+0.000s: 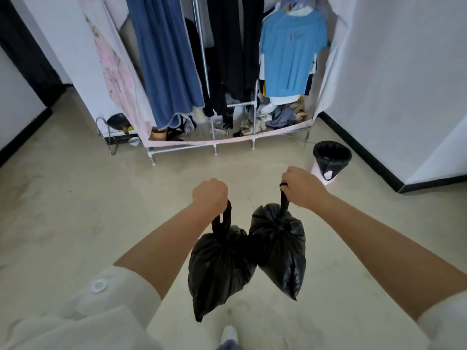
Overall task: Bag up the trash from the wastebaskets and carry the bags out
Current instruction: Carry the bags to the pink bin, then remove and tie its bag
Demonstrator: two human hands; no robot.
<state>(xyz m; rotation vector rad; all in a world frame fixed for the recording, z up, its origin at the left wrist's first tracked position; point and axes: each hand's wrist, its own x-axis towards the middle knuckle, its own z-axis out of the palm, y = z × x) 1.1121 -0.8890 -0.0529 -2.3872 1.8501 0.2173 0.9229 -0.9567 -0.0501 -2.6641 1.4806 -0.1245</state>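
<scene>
Two tied black trash bags hang in front of me above the floor, side by side and touching. My left hand [210, 195] is shut on the handle loop of the left trash bag [218, 269]. My right hand [302, 186] grips the knotted top of the right trash bag [280, 248]. A pink wastebasket [331, 161] lined with a fresh black bag stands on the floor at the right, just beyond my right hand, near the wall corner.
An open clothes rack [214, 145] with hanging garments and a heap of clothes at its foot fills the wall ahead. A small metal stand [111, 137] with a bowl sits at its left. White walls with black skirting close in on both sides; a dark doorway [22, 54] lies far left.
</scene>
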